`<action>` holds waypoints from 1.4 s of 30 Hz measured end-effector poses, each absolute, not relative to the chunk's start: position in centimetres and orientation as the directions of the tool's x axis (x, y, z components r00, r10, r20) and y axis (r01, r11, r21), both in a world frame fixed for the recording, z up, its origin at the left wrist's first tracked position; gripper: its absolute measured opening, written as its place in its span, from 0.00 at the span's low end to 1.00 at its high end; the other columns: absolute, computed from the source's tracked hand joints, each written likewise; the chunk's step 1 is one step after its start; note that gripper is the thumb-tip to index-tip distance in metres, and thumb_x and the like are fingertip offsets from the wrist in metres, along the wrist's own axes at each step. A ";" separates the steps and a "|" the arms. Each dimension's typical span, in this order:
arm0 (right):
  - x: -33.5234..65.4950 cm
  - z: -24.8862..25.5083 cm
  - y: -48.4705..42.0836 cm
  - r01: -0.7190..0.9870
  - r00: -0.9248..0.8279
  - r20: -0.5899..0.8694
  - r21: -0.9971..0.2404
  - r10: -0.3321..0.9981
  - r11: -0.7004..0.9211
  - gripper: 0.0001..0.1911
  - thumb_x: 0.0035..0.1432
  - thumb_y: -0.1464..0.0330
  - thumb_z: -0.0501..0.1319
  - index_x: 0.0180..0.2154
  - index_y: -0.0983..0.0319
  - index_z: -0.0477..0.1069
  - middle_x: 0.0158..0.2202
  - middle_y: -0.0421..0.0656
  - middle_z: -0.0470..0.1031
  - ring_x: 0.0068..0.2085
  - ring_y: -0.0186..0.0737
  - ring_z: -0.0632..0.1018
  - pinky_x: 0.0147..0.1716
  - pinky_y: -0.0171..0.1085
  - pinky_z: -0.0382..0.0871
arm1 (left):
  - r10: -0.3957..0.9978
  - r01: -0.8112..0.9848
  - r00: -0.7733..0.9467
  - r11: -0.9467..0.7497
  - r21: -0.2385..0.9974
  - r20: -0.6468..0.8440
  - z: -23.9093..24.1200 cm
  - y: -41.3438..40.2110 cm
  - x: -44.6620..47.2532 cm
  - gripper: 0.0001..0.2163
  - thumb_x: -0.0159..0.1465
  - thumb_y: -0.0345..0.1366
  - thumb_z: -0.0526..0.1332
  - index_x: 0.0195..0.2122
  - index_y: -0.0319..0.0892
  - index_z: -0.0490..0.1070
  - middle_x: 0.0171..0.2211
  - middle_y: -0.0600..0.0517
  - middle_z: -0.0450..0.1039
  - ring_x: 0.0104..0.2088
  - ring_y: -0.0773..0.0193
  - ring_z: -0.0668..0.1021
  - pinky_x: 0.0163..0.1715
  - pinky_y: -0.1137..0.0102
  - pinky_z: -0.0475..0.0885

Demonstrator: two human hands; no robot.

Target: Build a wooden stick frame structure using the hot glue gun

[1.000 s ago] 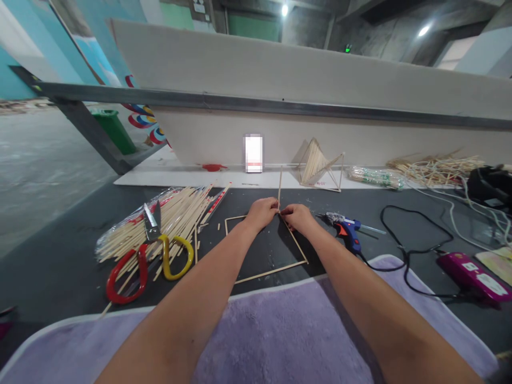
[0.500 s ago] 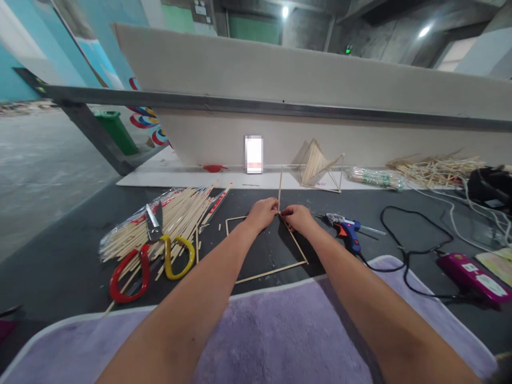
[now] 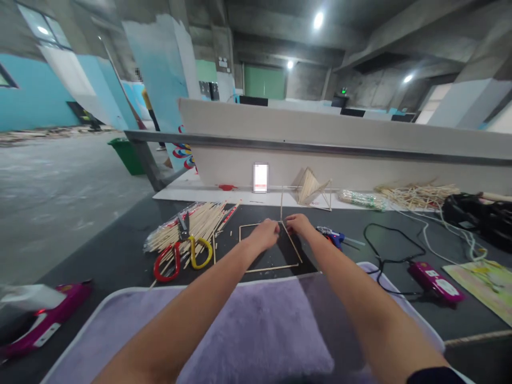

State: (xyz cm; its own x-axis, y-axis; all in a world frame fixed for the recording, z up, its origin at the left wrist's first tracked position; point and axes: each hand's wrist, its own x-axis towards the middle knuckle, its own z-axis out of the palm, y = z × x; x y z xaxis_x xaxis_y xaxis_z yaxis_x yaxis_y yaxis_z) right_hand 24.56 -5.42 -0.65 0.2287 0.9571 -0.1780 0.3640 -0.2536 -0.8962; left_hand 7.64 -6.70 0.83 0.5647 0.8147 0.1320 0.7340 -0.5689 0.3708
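Beyond a purple towel (image 3: 256,320) that apparently cushions the forearms (image 3: 212,288), a stick frame (image 3: 276,268) lies on the desk (image 3: 116,261); the left hand (image 3: 267,234) curls loosely, the right hand (image 3: 299,224) slightly parted beside the far corner, perhaps steadying it; any grip cannot be told.

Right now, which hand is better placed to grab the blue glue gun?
Right, I'd say: the glue gun lies just to the right of the right hand. The left hand is farther off, over the stick frame, and would likely have to reach past the right.
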 end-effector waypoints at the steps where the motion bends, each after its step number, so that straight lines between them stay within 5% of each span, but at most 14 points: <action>1: 25.1 0.0 -5.9 0.365 0.258 -0.151 -0.899 0.954 -0.241 0.15 0.50 0.76 0.58 0.42 0.68 0.72 0.15 0.37 0.69 0.16 0.30 0.70 0.18 0.29 0.69 | 0.791 0.709 0.598 -0.598 0.375 0.131 0.7 -8.4 7.8 0.07 0.55 0.31 0.57 0.34 0.42 0.70 0.37 0.49 0.69 0.37 0.64 0.72 0.40 0.72 0.66; 9: 28.6 0.8 -11.1 0.378 0.373 -0.020 -0.910 0.928 -0.171 0.15 0.52 0.75 0.54 0.44 0.67 0.69 0.21 0.39 0.72 0.19 0.27 0.71 0.20 0.27 0.68 | 0.768 0.708 0.626 -0.632 0.315 0.133 -2.0 -15.4 8.6 0.09 0.57 0.41 0.58 0.35 0.44 0.71 0.39 0.48 0.69 0.42 0.59 0.71 0.42 0.66 0.65; 15: 28.2 -1.7 -12.4 0.538 0.353 -0.018 -0.814 0.935 -0.219 0.13 0.49 0.75 0.55 0.37 0.66 0.73 0.15 0.37 0.69 0.16 0.30 0.69 0.17 0.28 0.65 | 0.724 0.619 0.668 -0.668 0.414 0.170 -2.1 -13.5 6.7 0.09 0.55 0.40 0.60 0.36 0.45 0.72 0.39 0.51 0.70 0.41 0.63 0.71 0.42 0.70 0.65; 24: 26.2 -2.7 -9.0 0.832 0.178 0.076 -0.544 0.981 -0.109 0.13 0.52 0.68 0.57 0.39 0.58 0.76 0.41 0.43 0.77 0.45 0.41 0.74 0.44 0.34 0.64 | 0.903 0.821 0.404 -0.429 0.377 0.147 -0.6 -2.5 8.0 0.11 0.56 0.35 0.58 0.40 0.45 0.73 0.42 0.49 0.72 0.43 0.62 0.72 0.42 0.70 0.65; 31: 25.6 -3.2 -8.9 0.925 0.094 0.025 -0.371 0.995 -0.078 0.16 0.57 0.62 0.51 0.44 0.51 0.73 0.43 0.41 0.76 0.45 0.41 0.74 0.39 0.35 0.64 | 0.923 0.870 0.370 -0.384 0.310 0.107 -2.9 1.1 11.3 0.14 0.54 0.43 0.60 0.43 0.57 0.72 0.45 0.52 0.69 0.47 0.59 0.69 0.45 0.65 0.63; 42: 24.7 -2.2 -9.2 0.964 0.068 0.001 -0.257 0.998 -0.066 0.17 0.59 0.62 0.48 0.42 0.51 0.73 0.41 0.42 0.76 0.41 0.41 0.75 0.33 0.34 0.63 | 0.913 0.835 0.393 -0.403 0.374 0.108 -3.2 1.4 11.9 0.08 0.54 0.38 0.59 0.34 0.52 0.75 0.39 0.55 0.73 0.41 0.63 0.72 0.38 0.68 0.62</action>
